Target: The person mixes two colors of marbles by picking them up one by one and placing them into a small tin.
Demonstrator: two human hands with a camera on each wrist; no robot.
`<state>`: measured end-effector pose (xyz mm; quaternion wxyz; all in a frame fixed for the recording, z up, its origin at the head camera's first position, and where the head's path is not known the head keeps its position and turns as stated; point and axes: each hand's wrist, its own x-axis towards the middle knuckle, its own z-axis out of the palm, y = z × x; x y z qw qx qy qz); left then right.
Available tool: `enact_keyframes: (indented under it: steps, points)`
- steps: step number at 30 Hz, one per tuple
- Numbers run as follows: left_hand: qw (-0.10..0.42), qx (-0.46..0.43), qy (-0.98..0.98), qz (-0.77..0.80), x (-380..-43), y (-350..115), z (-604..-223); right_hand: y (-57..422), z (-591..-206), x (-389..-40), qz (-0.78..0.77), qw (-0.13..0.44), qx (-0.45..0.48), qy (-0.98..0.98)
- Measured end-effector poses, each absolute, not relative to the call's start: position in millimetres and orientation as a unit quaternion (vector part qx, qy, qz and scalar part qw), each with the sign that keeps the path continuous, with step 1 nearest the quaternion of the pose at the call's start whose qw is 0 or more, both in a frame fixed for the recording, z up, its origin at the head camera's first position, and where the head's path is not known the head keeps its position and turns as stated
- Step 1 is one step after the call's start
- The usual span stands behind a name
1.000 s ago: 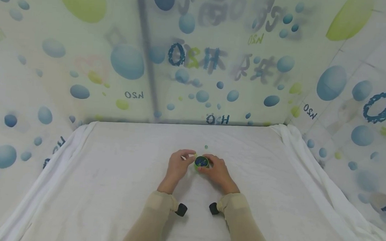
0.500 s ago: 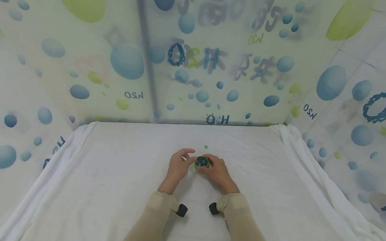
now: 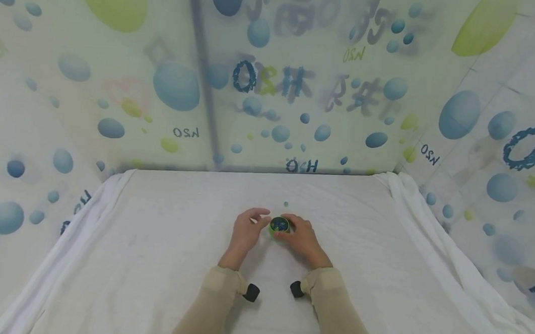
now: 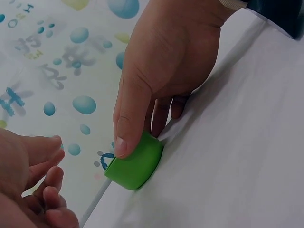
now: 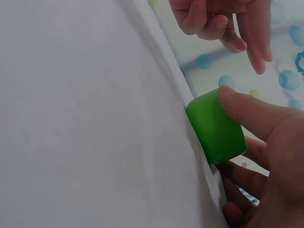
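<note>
A small green cup (image 3: 279, 227) stands on the white cloth, with dark bluish, shiny pieces inside that are too small to tell apart. My right hand (image 3: 303, 238) grips it from the right, thumb (image 5: 231, 102) on the near side and fingers round the far side. Just left of the rim is my left hand (image 3: 247, 231), its fingers loosely bent and apart from the cup; in the left wrist view nothing shows between the left fingertips (image 4: 56, 141). Behind the cup lies a tiny green bead or marble (image 3: 285, 204).
White cloth (image 3: 168, 242) covers the table and bunches into folds (image 3: 427, 236) along both sides. A printed curtain (image 3: 270, 111) with blue and green dots rises behind the table and at its sides. Black wrist cameras (image 3: 251, 292) sit below both hands.
A small yellowish piece at my left fingertips one second ago is gone from there. My left thumb, at the cup's rim half a second ago, has drawn slightly away. My right hand keeps still.
</note>
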<state>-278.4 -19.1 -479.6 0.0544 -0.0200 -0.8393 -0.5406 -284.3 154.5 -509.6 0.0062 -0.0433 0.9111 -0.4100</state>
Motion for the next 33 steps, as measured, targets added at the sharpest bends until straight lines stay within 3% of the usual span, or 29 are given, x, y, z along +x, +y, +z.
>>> enact_keyframes:
  steps: [12,33]
  points:
    - [0.069,-0.028,-0.851,-0.52,-281.9,-20.7,-482.3,156.1,-507.6,-285.6,-0.412,0.008,-0.043,0.91]
    - [0.05,-0.076,-0.885,-0.457,-319.7,-18.8,-504.1,157.5,-508.0,-284.3,-0.41,0.005,-0.057,0.91]
